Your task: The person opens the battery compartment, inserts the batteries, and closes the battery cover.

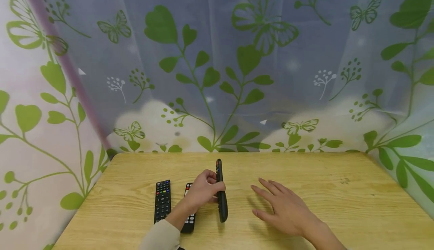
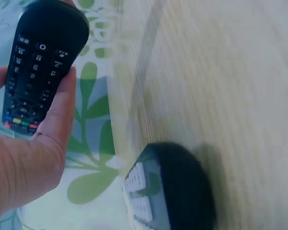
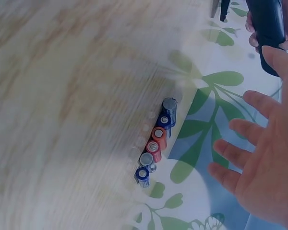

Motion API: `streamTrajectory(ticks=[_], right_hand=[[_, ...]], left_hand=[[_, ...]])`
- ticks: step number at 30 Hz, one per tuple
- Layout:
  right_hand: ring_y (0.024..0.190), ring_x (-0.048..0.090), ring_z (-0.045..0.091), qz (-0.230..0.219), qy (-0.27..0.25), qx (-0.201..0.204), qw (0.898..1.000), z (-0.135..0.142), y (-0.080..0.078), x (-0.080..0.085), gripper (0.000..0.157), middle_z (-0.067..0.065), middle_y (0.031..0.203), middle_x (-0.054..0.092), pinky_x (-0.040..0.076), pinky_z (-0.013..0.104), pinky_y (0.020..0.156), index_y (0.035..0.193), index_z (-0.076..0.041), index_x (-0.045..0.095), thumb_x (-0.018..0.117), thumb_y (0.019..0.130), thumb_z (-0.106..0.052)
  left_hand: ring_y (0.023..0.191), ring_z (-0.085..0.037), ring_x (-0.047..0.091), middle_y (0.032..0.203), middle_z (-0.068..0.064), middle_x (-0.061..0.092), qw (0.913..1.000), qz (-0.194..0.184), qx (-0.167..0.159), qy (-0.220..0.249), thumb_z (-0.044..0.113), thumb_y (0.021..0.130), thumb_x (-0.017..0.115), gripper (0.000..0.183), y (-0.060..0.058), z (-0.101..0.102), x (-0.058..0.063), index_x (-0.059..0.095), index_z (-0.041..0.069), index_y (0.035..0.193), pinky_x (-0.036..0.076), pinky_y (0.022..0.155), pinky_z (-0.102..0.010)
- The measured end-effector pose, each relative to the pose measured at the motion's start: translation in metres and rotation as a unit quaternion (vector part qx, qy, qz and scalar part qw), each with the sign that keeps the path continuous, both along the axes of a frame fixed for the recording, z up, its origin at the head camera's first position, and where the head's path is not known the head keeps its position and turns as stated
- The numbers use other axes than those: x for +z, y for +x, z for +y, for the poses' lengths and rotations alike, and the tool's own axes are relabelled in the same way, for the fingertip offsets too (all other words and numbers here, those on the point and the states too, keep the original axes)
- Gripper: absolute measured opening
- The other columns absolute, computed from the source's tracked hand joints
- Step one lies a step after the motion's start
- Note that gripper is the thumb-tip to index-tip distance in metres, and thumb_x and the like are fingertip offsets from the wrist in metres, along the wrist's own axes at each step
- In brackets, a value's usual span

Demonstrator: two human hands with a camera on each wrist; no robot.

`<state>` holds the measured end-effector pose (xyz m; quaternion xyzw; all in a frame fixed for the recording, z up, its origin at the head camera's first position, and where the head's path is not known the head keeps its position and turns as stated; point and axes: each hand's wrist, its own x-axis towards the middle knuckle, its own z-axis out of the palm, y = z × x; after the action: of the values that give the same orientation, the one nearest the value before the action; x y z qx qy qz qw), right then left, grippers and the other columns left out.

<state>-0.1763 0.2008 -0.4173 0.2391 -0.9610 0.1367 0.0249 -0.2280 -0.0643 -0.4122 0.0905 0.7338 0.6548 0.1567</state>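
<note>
Cream-sleeved left hand (image 1: 202, 191) grips a long black plastic remote (image 1: 222, 208) edgewise, seemingly mid-handling; turning it might need the splayed, empty right hand (image 1: 287, 208).

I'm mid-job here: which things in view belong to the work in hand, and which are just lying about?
In the work:
held remote, gripped by the left hand
right hand, holding nothing

Lying about, as far as I can judge:
leftmost remote
partly hidden remote
row of batteries, touched by neither hand

Curtained nook: leafy drapes (image 1: 203, 28), woodgrain table (image 1: 305, 171)
</note>
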Motion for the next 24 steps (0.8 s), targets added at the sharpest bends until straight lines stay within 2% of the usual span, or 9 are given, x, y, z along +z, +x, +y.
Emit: streamTrajectory(ticks=[3,15,24], right_hand=[[0.132,0.037,0.035,0.003,-0.003,-0.003,1.000,0.000,0.001,0.001,0.066,0.006,0.151,0.033,0.038,0.059,0.099,0.144,-0.024,0.044,0.041,0.092,-0.065],[0.127,0.043,0.034,0.029,-0.012,0.003,1.000,-0.002,0.004,0.003,0.062,0.005,0.149,0.037,0.043,0.057,0.094,0.143,-0.024,0.046,0.046,0.093,-0.061],[0.125,0.046,0.032,0.028,-0.014,-0.001,0.999,-0.003,0.006,0.003,0.059,0.004,0.148,0.038,0.045,0.056,0.091,0.143,-0.028,0.045,0.047,0.093,-0.060]], left_hand=[[0.074,-0.024,0.062,0.100,-0.018,0.049,0.9990,-0.008,-0.003,0.043,0.011,0.083,0.064,0.044,0.002,0.002,0.000,0.042,-0.005,0.118,0.059,0.068,-0.040],[0.086,-0.027,0.065,0.103,-0.016,0.050,0.9904,-0.022,-0.009,0.136,0.011,0.088,0.067,0.044,0.005,-0.001,0.000,0.043,-0.002,0.122,0.057,0.076,-0.044],[0.083,-0.025,0.066,0.101,-0.015,0.054,0.9900,-0.006,0.015,0.140,0.012,0.088,0.067,0.042,0.013,0.006,0.008,0.044,-0.002,0.120,0.058,0.073,-0.044]])
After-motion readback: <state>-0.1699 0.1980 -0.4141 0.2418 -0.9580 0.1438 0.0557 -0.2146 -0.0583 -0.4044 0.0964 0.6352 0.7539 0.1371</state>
